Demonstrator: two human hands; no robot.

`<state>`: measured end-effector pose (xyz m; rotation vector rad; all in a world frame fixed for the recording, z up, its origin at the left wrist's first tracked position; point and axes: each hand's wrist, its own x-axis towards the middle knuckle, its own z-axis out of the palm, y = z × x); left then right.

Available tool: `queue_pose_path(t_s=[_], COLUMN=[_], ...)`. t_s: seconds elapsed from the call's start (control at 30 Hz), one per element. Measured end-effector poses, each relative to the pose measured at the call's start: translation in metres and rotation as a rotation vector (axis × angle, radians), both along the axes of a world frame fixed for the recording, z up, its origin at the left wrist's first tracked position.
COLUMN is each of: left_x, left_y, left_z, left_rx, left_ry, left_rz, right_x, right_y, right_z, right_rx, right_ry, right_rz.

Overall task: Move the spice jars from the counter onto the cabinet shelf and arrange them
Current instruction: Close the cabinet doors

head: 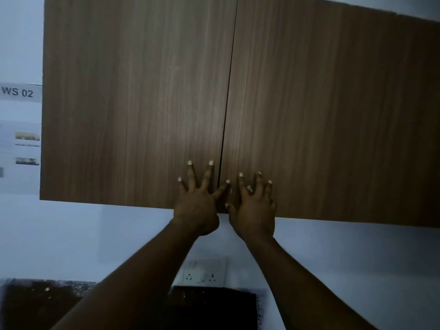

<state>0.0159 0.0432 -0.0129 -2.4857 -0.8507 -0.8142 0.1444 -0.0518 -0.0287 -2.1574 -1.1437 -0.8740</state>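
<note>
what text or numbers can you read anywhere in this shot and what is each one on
"WS 02" on the white paper sign taped to the wall left of the cabinet.
The printed sheet below that sign has small photos and lines of text, too small and blurred to read.
The wall socket plate under the cabinet shows no readable marking.
No text on the cabinet doors themselves.

My left hand (198,206) and right hand (253,208) press flat, fingers spread, against the closed cabinet doors (142,103) beside the centre seam. Below, a wall socket (204,272) sits above the dark counter (35,303).
</note>
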Motion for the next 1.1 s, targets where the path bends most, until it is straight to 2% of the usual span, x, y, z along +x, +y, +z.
queue_pose_path(t_s=[0.27, 0.4, 0.6, 0.93, 1.03, 1.1], left_x=[0.012, 0.014, 0.003, -0.03, -0.046, -0.057], left_y=[0.008, -0.002, -0.017, -0.035, -0.039, -0.039], left_z=[-0.014, -0.02, -0.037, 0.003, 0.013, 0.023], left_rx=[0.062, -0.016, -0.132, -0.259, -0.255, -0.246], left_ry=[-0.059, -0.053, -0.018, 0.069, 0.053, 0.028], left_rz=[0.054, 0.083, 0.118, 0.126, 0.142, 0.139], right_x=[0.019, 0.024, 0.033, 0.022, 0.002, -0.021], right_y=[0.014, 0.005, -0.022, -0.06, -0.082, -0.098], right_z=[-0.021, -0.022, -0.012, 0.045, 0.069, 0.092], right_rx=[0.021, -0.005, -0.176, -0.337, -0.24, -0.014], right_ry=[-0.085, -0.083, -0.114, 0.098, 0.136, 0.258], right_rz=[0.021, 0.069, 0.09, 0.261, 0.376, 0.545])
